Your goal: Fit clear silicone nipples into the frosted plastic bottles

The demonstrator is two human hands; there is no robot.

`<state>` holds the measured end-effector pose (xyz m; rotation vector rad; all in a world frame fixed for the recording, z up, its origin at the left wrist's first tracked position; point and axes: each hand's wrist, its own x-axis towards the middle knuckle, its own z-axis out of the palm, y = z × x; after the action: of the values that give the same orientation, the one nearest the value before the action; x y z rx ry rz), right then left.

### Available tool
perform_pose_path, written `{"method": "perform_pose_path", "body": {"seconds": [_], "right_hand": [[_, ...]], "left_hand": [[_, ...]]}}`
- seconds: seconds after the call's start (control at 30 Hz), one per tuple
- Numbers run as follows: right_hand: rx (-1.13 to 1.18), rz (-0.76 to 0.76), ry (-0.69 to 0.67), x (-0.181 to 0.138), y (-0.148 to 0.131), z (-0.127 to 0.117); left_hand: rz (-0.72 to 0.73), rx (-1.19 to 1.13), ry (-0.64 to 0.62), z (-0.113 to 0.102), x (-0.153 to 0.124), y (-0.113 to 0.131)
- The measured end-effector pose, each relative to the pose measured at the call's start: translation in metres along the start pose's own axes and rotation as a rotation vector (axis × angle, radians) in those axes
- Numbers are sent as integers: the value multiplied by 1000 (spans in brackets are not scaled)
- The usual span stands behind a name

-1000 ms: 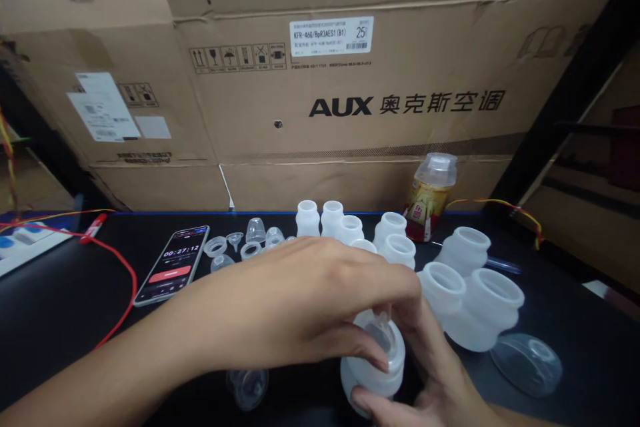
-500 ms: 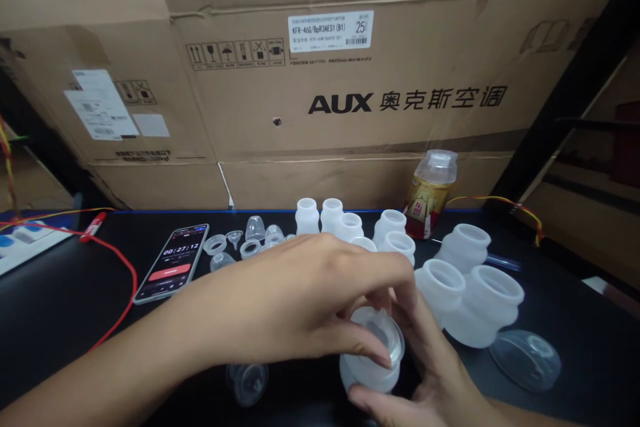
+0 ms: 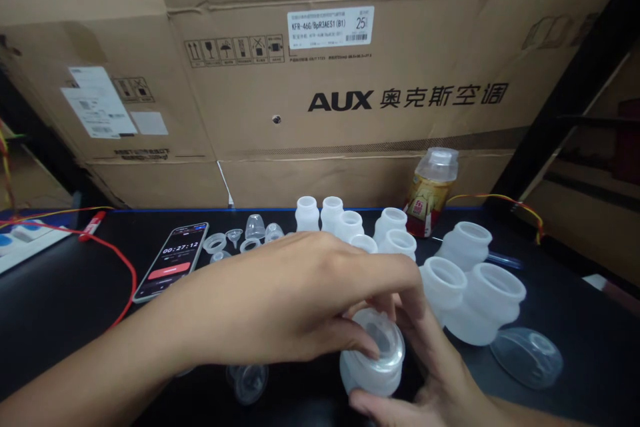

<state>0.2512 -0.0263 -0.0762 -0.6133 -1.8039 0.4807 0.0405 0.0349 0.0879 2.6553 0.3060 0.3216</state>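
Fingers [image 3: 365,347] of the left hand [image 3: 290,307] pinch the rim of a white bottle [image 3: 373,363]; the right hand [image 3: 430,380] cradles it, mouth tilted up toward the camera.

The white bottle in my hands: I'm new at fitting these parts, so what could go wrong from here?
1. The left hand presses the clear insert at the mouth of the tilted white bottle, which the right hand holds; it could seat crooked.
2. Open bottles stand close by the knuckles; a nudge may topple them.
3. The clear cap lies loose near the right forearm and could get swept away.
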Motion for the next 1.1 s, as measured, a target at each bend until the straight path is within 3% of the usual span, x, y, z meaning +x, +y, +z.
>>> {"method": "perform_pose_path", "body": {"seconds": [0.37,1.1], "right_hand": [[-14,25,3,1,-1,-1],[-57,-52,2,-2,3,-3]], "left_hand": [[-67,23,-35,-4,-3,6],[-21,-13,0,2,-4,2]]}}
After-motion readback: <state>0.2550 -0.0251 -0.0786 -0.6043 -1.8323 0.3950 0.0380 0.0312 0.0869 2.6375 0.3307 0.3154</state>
